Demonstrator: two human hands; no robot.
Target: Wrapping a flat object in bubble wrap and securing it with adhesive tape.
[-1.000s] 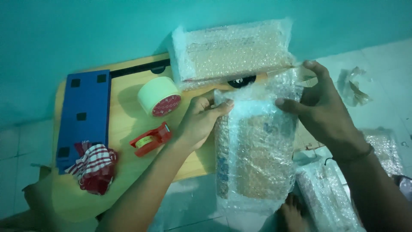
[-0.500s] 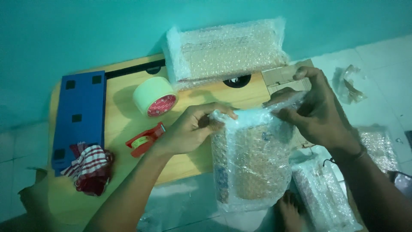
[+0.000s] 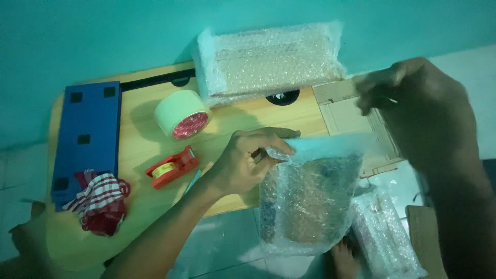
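Here the left hand (image 3: 243,165) pinches the top edge of a bubble-wrapped parcel (image 3: 307,199) at the desk's (image 3: 232,121) front edge; the right hand (image 3: 418,111) hovers beside it, whether it grips anything I cannot tell.

A low wooden surface (image 3: 134,155) is being seen standing on a pale tiled floor (image 3: 222,248) against a teal wall. On it a blue perforated panel (image 3: 85,137), a roll of pale tape (image 3: 182,113), a red tape dispenser (image 3: 172,167), a red-and-white checked cloth (image 3: 101,201) and a bubble-wrapped parcel (image 3: 268,59) are being carried, with flat cardboard (image 3: 351,116) overhanging its right end.
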